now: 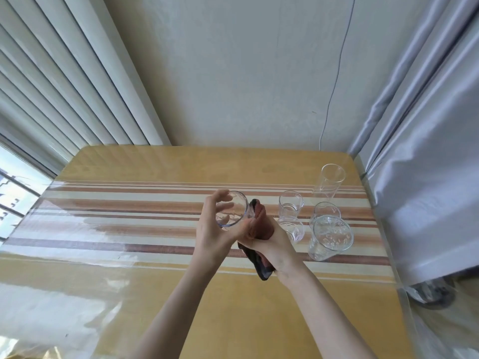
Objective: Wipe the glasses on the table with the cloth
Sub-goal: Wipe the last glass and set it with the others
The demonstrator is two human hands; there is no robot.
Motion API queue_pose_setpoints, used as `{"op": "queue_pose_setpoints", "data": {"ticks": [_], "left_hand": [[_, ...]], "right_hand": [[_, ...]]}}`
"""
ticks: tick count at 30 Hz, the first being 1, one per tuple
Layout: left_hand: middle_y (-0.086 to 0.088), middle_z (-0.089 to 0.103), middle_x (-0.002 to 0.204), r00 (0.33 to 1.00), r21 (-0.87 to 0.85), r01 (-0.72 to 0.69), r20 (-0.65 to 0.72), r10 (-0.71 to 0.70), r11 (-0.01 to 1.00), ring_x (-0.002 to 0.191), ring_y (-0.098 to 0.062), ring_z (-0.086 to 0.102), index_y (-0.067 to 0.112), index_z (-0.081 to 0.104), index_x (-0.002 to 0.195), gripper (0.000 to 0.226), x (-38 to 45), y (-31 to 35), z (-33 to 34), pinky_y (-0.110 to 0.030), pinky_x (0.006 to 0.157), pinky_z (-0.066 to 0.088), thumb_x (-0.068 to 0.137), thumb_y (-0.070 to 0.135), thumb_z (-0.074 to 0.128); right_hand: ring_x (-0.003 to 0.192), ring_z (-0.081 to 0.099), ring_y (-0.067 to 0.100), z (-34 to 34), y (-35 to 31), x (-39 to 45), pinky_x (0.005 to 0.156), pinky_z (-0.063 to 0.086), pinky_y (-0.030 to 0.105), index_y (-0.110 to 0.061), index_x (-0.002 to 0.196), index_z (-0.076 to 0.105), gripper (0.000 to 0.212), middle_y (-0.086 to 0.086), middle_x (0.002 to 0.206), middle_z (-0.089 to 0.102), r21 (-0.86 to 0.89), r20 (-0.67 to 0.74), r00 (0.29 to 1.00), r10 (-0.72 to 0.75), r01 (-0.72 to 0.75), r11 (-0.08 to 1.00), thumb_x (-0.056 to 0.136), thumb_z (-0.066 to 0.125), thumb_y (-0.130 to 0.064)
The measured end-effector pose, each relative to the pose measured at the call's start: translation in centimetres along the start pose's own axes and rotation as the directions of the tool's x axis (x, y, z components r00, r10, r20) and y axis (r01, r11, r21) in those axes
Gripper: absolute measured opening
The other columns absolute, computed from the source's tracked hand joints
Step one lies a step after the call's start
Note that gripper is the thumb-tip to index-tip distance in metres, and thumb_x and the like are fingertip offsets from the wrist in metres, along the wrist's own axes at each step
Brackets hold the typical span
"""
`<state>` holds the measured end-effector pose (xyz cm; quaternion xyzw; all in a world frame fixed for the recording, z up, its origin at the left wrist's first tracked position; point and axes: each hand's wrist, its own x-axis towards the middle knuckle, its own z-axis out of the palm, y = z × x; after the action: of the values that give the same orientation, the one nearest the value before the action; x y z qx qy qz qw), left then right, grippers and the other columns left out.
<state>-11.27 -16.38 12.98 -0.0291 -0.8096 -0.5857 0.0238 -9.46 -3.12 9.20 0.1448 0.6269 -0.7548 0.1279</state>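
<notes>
My left hand (pixel 215 229) grips a clear glass (pixel 233 211) tilted on its side above the table, its open mouth facing me. My right hand (pixel 272 239) is closed around a dark cloth (pixel 261 268), pressing it against the glass's right side; one end of the cloth hangs below my wrist. Several other clear glasses stand on the table's right part: a tall one (pixel 330 181) at the back, a short one (pixel 290 204), another short one (pixel 291 228) partly behind my right hand, a small one (pixel 327 211) and a wide embossed one (pixel 330 238) in front.
The table (pixel 129 216) carries a yellow and brown striped cloth under a clear plastic sheet. A wall stands behind it, window blinds (pixel 64 86) at the left, grey curtains (pixel 427 151) at the right. A thin cable (pixel 337 81) hangs down the wall.
</notes>
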Motion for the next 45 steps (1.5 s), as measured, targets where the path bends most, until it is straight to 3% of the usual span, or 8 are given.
{"op": "queue_pose_setpoints", "data": {"ticks": [6,9,14,21,27,33,40,45], "left_hand": [[0.008,0.054,0.114,0.999,0.074,-0.039,-0.006,0.04,0.997,0.105,0.007,0.054,0.033,0.045,0.117,0.064,-0.7,-1.4,0.7,-0.012,0.082,0.047,0.067,0.022,0.083],[0.015,0.051,0.113,0.998,0.125,-0.044,0.049,0.039,0.991,0.109,0.004,0.051,0.029,0.045,0.122,0.067,-0.8,-3.0,1.3,-0.008,0.087,0.044,0.067,0.027,0.084],[0.025,0.048,0.112,0.986,0.182,0.005,0.16,-0.035,0.983,0.106,0.013,0.046,0.034,0.042,0.117,0.067,-1.8,-5.1,3.8,0.002,0.082,0.032,0.065,0.028,0.084],[0.012,0.048,0.114,0.928,0.318,-0.059,0.368,-0.066,0.946,0.112,-0.014,0.049,0.018,0.046,0.124,0.068,-3.4,-8.2,9.3,-0.019,0.089,0.035,0.066,0.025,0.082],[-0.002,0.046,0.129,0.89,0.354,-0.107,0.451,-0.07,0.929,0.122,-0.018,0.044,0.011,0.039,0.132,0.069,-4.5,-9.8,12.7,-0.008,0.086,0.027,0.075,0.017,0.076],[-0.004,0.046,0.132,0.892,0.412,-0.12,0.444,-0.084,0.903,0.123,-0.019,0.043,0.011,0.038,0.134,0.068,-4.1,-10.4,14.2,-0.01,0.081,0.029,0.077,0.022,0.075],[-0.006,0.039,0.135,0.89,0.483,-0.12,0.44,-0.122,0.867,0.126,-0.025,0.044,0.01,0.033,0.138,0.077,-3.6,-10.4,14.2,-0.032,0.086,0.046,0.077,0.031,0.076],[-0.004,0.03,0.14,0.909,0.393,-0.116,0.412,-0.061,0.912,0.132,-0.017,0.032,0.014,0.025,0.145,0.089,-4.1,-7.5,11.8,-0.033,0.107,0.033,0.076,0.045,0.072]], "right_hand": [[0.084,0.072,0.021,-0.1,1.3,-1.0,0.071,0.057,0.027,-0.008,0.105,0.066,0.033,0.012,0.096,0.074,0.194,-0.019,0.989,0.147,-0.14,0.971,0.075,0.077,0.0],[0.072,0.072,0.021,-1.1,2.3,-2.0,0.06,0.055,0.026,0.002,0.107,0.067,0.03,0.018,0.089,0.073,0.316,-0.014,0.96,0.28,-0.261,0.912,0.078,0.074,-0.001],[0.067,0.071,0.016,-4.1,5.0,-4.5,0.06,0.052,0.021,-0.007,0.098,0.068,0.023,0.008,0.082,0.074,0.148,-0.206,0.927,0.312,-0.286,0.947,0.077,0.077,-0.003],[0.084,0.068,0.011,-8.2,8.2,-8.0,0.067,0.05,0.021,-0.02,0.101,0.062,0.029,0.001,0.095,0.072,0.064,-0.367,0.873,0.322,-0.322,0.945,0.077,0.079,-0.02],[0.082,0.067,0.015,-9.6,10.7,-9.9,0.074,0.051,0.028,-0.021,0.103,0.058,0.034,0.003,0.093,0.07,0.053,-0.475,0.823,0.311,-0.326,0.944,0.076,0.08,-0.022],[0.076,0.066,0.017,-10.5,12.1,-10.6,0.066,0.05,0.026,-0.017,0.102,0.058,0.033,0.002,0.085,0.067,0.07,-0.541,0.789,0.293,-0.305,0.95,0.077,0.079,-0.021],[0.082,0.065,0.014,-10.7,12.1,-10.5,0.065,0.047,0.023,-0.02,0.103,0.058,0.031,0.0,0.091,0.067,0.066,-0.529,0.797,0.291,-0.303,0.951,0.079,0.077,-0.023],[0.089,0.066,0.01,-10.0,8.6,-10.9,0.073,0.049,0.021,-0.019,0.114,0.06,0.043,-0.003,0.097,0.07,0.07,-0.442,0.864,0.242,-0.236,0.969,0.076,0.078,-0.026]]}}
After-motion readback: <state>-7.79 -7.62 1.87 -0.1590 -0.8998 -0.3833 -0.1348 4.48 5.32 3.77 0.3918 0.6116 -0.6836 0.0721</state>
